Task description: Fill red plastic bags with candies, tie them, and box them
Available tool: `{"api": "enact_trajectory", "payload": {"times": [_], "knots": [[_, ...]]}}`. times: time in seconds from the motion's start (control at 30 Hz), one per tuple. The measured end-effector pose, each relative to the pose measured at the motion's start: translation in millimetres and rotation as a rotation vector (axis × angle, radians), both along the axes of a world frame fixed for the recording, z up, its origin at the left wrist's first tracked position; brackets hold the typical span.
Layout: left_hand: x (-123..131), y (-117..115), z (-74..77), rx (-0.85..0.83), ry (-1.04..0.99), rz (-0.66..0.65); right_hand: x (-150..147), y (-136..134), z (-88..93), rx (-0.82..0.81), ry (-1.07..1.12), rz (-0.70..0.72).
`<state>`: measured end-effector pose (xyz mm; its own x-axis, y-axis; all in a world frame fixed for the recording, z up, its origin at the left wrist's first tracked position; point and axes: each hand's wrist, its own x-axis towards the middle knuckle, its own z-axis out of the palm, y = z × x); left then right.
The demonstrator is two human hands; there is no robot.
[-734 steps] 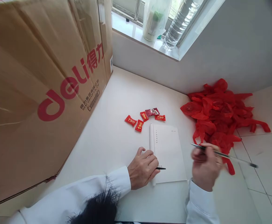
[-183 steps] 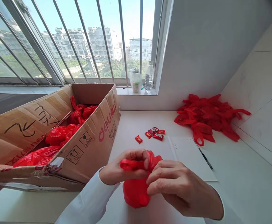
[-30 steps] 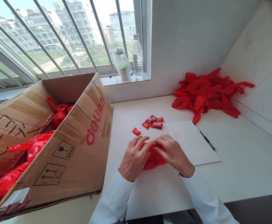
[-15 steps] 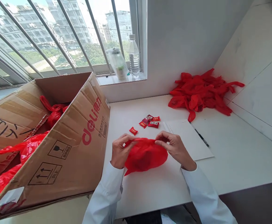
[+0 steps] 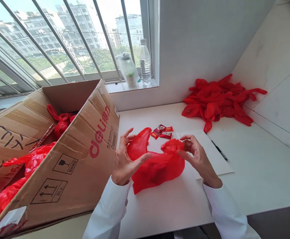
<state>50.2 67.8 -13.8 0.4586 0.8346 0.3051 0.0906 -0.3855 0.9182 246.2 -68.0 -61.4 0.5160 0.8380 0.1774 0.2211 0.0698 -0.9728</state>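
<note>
A thin red plastic bag (image 5: 157,171) lies in front of me at the table's front, its two handle ends raised. My left hand (image 5: 127,162) is at its left side, fingers spread and thumb stretched out, with the left handle standing between them. On the right, my right hand (image 5: 197,154) has its thumb and curled fingers at the crumpled right handle, pinching its edge. Several small red wrapped candies (image 5: 161,131) lie on the table just beyond the bag.
A large cardboard box (image 5: 85,166) holding filled red bags (image 5: 39,156) stands at my left. A heap of red bags (image 5: 216,99) lies at the back right. Paper (image 5: 204,142) and a black pen (image 5: 218,150) lie right of my hands. A water bottle (image 5: 145,63) stands on the windowsill.
My hands have moved apart, and the fingers of my left hand have spread from their pinch. The bag's handles now stand separated. The single candy nearest the bag is no longer visible.
</note>
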Motion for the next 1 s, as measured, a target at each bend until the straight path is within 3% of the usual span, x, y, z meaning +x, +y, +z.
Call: {"api": "enact_trajectory", "payload": {"times": [0.13,0.37,0.5,0.57,0.63,0.77,0.83,0.9,1.0], "knots": [[7.4,-6.4,12.2,0.23,0.211,0.026,-6.4,9.5,11.1,-0.109,-0.235,0.032],[-5.8,15.0,8.0,0.161,0.169,0.186,14.0,11.4,13.4,-0.083,-0.273,-0.086],[-11.1,21.2,8.6,0.239,0.136,0.311,27.0,8.7,12.1,-0.007,-0.133,-0.217],[-10.0,23.1,14.5,0.319,0.105,0.416,33.8,11.7,15.5,0.066,-0.009,-0.284],[-7.8,25.1,25.2,0.341,0.085,0.459,39.9,15.6,26.2,0.104,0.059,-0.258],[-7.6,22.6,52.4,0.216,-0.059,0.35,44.2,9.9,59.2,0.154,0.011,-0.121],[-12.7,15.0,60.4,0.106,-0.207,0.273,44.0,-4.0,67.3,0.095,-0.098,-0.079],[-22.0,3.7,60.2,-0.03,-0.289,0.201,45.0,-22.5,65.2,-0.073,-0.257,0.003],[-39.7,-16.3,47.3,-0.268,-0.236,0.113,47.8,-50.3,56.9,-0.251,-0.525,0.114]]}}
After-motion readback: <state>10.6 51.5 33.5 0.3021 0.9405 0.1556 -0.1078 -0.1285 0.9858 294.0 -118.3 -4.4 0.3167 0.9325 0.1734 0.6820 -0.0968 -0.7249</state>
